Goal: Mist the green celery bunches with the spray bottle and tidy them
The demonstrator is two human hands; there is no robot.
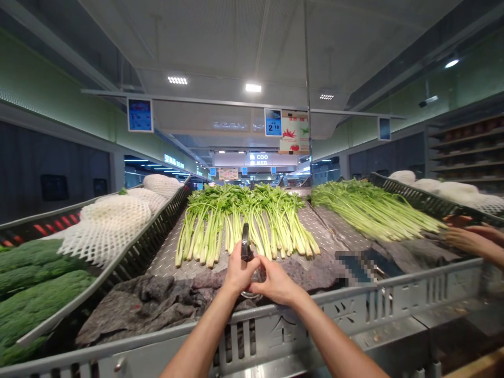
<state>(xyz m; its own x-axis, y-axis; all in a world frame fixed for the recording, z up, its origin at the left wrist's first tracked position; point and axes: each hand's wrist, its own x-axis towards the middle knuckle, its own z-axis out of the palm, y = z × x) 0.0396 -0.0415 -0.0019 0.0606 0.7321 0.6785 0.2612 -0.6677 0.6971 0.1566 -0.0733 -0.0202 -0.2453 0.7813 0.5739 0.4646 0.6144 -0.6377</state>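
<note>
Both my hands are around a spray bottle with a black head (246,245) and a clear body, mostly covered by my fingers. My left hand (235,273) grips it near the head from the left. From the right, my right hand (277,281) closes on the body, thumb and fingers meeting the left hand. Just beyond the bottle lies a row of celery (244,220), leaves pointing away and pale stalk ends toward me. Dark grey damp-looking cloth (157,299) lies crumpled below the stalks, under and beside my hands.
A grey slatted plastic edge (299,320) runs along the front. Left, a black crate (157,226) holds broccoli (43,273) and pale produce in white foam nets (114,220). A mirror-like panel at right shows celery (370,205) and hands (472,239). Price signs (272,122) hang overhead.
</note>
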